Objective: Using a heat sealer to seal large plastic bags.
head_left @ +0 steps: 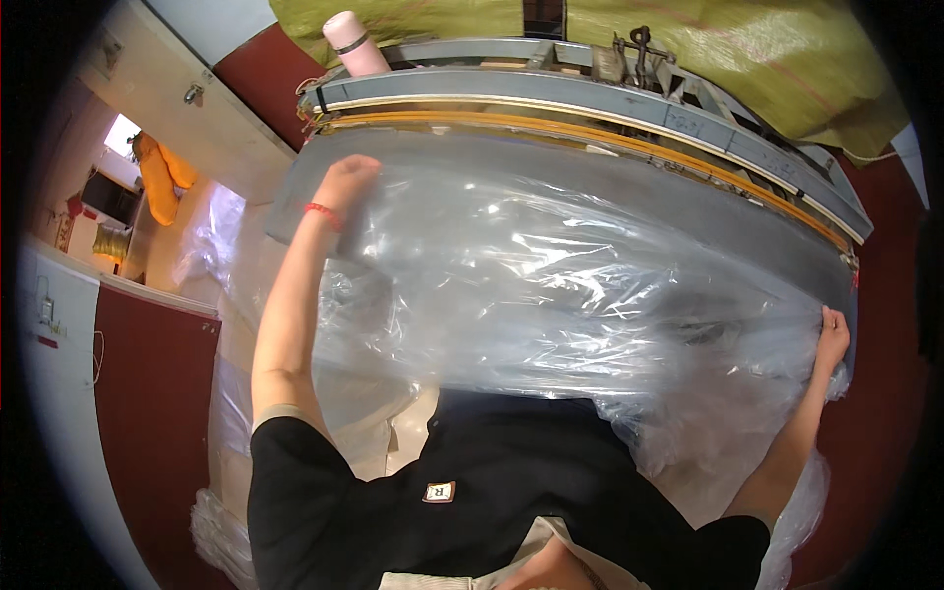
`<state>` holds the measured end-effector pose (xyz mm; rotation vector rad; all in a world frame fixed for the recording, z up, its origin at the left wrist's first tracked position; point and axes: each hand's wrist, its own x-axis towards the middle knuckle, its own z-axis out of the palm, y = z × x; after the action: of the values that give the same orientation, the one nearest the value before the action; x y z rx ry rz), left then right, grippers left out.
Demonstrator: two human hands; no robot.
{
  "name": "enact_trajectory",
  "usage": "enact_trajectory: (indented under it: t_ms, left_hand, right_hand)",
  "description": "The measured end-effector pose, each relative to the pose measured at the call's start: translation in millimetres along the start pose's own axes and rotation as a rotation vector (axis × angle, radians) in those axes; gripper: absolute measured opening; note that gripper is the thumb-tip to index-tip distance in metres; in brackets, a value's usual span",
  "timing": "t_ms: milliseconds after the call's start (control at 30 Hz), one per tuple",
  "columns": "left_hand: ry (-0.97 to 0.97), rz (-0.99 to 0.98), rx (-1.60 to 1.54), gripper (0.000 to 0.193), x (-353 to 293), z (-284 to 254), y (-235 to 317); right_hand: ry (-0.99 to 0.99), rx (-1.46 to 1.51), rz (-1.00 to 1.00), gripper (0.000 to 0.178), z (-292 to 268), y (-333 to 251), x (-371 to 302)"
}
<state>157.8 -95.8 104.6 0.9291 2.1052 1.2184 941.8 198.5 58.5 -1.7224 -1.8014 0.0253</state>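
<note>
A wide sheet of clear plastic film is spread between my hands, wrinkled and shiny, over a long grey work surface. My left hand, with a red band at its wrist, is closed on the film's far left part; its fingers are slightly blurred. At the far right, my right hand pinches the film's edge between thumb and fingers. The film slants from hand to hand and hangs down toward my body, where its lower part bunches up.
Beyond the surface runs a long metal frame with an orange strip. A pink bottle stands at its left end, and a metal clamp sits on it. Yellow-green woven sheeting lies behind. At left are an open door and more loose film.
</note>
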Motion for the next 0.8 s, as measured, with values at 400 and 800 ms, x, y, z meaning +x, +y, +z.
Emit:
enact_trajectory:
  t_ms: [400,800]
  left_hand:
    - [0.344,0.085,0.581,0.019,31,28,-9]
    - [0.415,0.263,0.725,0.017,45,45,-1]
  right_hand:
    - [0.014,-0.035,0.003,0.028,2,6,2]
    - [0.133,0.137,0.020,0.027,14,36,18]
